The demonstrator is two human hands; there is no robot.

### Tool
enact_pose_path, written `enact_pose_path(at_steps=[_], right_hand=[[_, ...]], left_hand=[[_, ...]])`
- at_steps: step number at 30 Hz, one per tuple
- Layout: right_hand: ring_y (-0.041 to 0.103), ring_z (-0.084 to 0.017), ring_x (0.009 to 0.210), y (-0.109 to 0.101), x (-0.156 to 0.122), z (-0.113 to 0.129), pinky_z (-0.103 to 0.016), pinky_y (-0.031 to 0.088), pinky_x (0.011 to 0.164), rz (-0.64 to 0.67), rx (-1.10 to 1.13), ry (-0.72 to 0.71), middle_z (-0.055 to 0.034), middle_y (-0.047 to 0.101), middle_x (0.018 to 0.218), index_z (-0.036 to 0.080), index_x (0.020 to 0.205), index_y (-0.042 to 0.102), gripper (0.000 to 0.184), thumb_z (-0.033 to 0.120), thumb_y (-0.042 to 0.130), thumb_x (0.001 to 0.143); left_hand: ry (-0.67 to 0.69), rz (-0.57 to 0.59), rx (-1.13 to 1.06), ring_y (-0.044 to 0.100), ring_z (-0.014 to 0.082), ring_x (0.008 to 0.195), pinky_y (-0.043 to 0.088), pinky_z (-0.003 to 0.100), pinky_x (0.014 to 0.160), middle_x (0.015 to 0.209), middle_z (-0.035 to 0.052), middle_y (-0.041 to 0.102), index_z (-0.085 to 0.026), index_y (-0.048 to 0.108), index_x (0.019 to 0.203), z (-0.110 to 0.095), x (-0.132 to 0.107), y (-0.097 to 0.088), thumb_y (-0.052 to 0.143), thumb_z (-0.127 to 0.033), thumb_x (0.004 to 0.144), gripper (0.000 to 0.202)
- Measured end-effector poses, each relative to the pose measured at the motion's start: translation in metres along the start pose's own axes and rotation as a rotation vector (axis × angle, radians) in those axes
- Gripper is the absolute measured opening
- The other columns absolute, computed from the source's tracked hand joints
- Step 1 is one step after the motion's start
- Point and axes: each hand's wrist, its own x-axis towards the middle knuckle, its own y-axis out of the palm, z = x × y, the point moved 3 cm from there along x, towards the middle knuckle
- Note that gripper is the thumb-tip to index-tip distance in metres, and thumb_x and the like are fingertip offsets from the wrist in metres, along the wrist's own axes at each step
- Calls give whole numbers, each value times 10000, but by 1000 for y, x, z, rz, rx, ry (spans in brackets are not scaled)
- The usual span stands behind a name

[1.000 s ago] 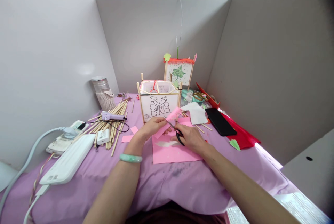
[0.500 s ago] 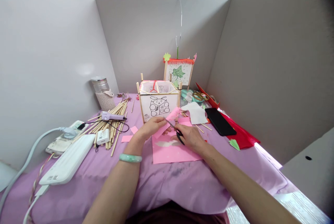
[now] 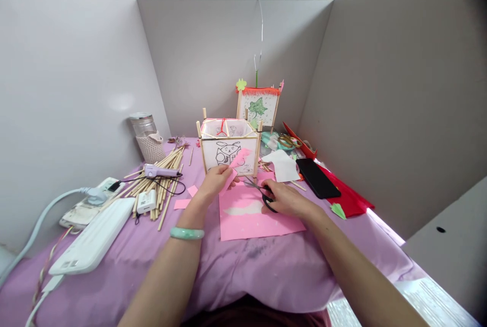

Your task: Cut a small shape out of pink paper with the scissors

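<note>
Pinching a flimsy strip of pink paper (image 3: pixel 240 158) low down, fingers pressed together, the left hand (image 3: pixel 216 181) raises it above a pink sheet (image 3: pixel 243 226), best held there, while the right hand (image 3: pixel 286 200) curls through black-handled scissors (image 3: pixel 268 202).

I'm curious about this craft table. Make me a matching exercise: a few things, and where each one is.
Things:
1. scissors
2. pink paper strip
3. green bangle
4. glue gun

Places:
A. around the left wrist
B. across the wooden sticks
C. in the right hand
D. in the left hand

Pairs: 1-C, 2-D, 3-A, 4-B
</note>
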Motion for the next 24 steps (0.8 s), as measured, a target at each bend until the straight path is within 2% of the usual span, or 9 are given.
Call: enact_pose_path(at_steps=[4,6,9,14,16,18,21,23,24], right_hand=[[593,-217,887,-4,-7,6,-252,371,662,-10,-149,-46,-66,636,1013,244,1107,551,388,249,611,724],[578,-244,902,-5,-11,14,-281,370,687,-47,-289,-42,-97,624,989,221,1046,589,304,245,586,743],[567,-241,890,-5,-16,25,-290,373,703,-40,-365,-66,-112,617,940,198,999,604,242,236,567,764],[572,-206,905,-10,-23,32,-256,409,691,112,-106,-187,-66,622,1002,220,1022,595,273,313,601,765],[564,-186,961,-18,-23,25,-252,420,754,73,15,-215,-37,614,1064,248,1032,604,255,341,577,796],[558,-180,990,-30,-22,6,-271,415,817,-76,41,-113,-35,609,1083,248,1030,612,241,365,523,839],[532,-254,1048,-49,-23,-44,-353,397,863,-374,-157,274,-123,573,1135,176,1070,594,400,469,559,800],[482,-337,1116,-57,-25,-78,-419,389,861,-421,-278,500,-183,536,1182,146,1205,512,646,563,610,721],[483,-357,1112,-58,-26,-94,-434,394,847,-388,-287,577,-197,528,1189,144,1254,467,753,611,620,683]], left_hand=[[29,-54,-10,552,111,528,444,237,494,728,72,669,-140,560,733,-6,-3,0,555,-382,738,242],[34,-41,1,550,111,523,438,237,492,723,74,667,-137,558,725,-8,-4,1,561,-393,729,256],[37,-1,30,553,114,521,439,242,504,711,75,667,-135,565,725,-7,-4,3,562,-413,727,278],[71,49,122,570,122,542,452,245,531,720,68,676,-139,592,714,-5,-4,5,532,-409,747,279],[73,66,146,577,130,551,457,250,532,729,70,680,-141,596,709,-5,-4,6,524,-405,750,277],[67,84,147,575,133,555,460,253,531,734,69,679,-142,596,704,-5,-4,7,516,-402,755,277],[70,105,133,568,131,559,456,249,529,731,68,673,-142,594,697,-6,-5,9,512,-394,762,273],[76,115,124,568,133,564,452,245,524,727,65,671,-143,595,693,-6,-5,10,512,-391,764,271],[80,120,119,569,134,567,450,245,522,725,63,670,-144,596,693,-5,-5,10,512,-391,765,270]])
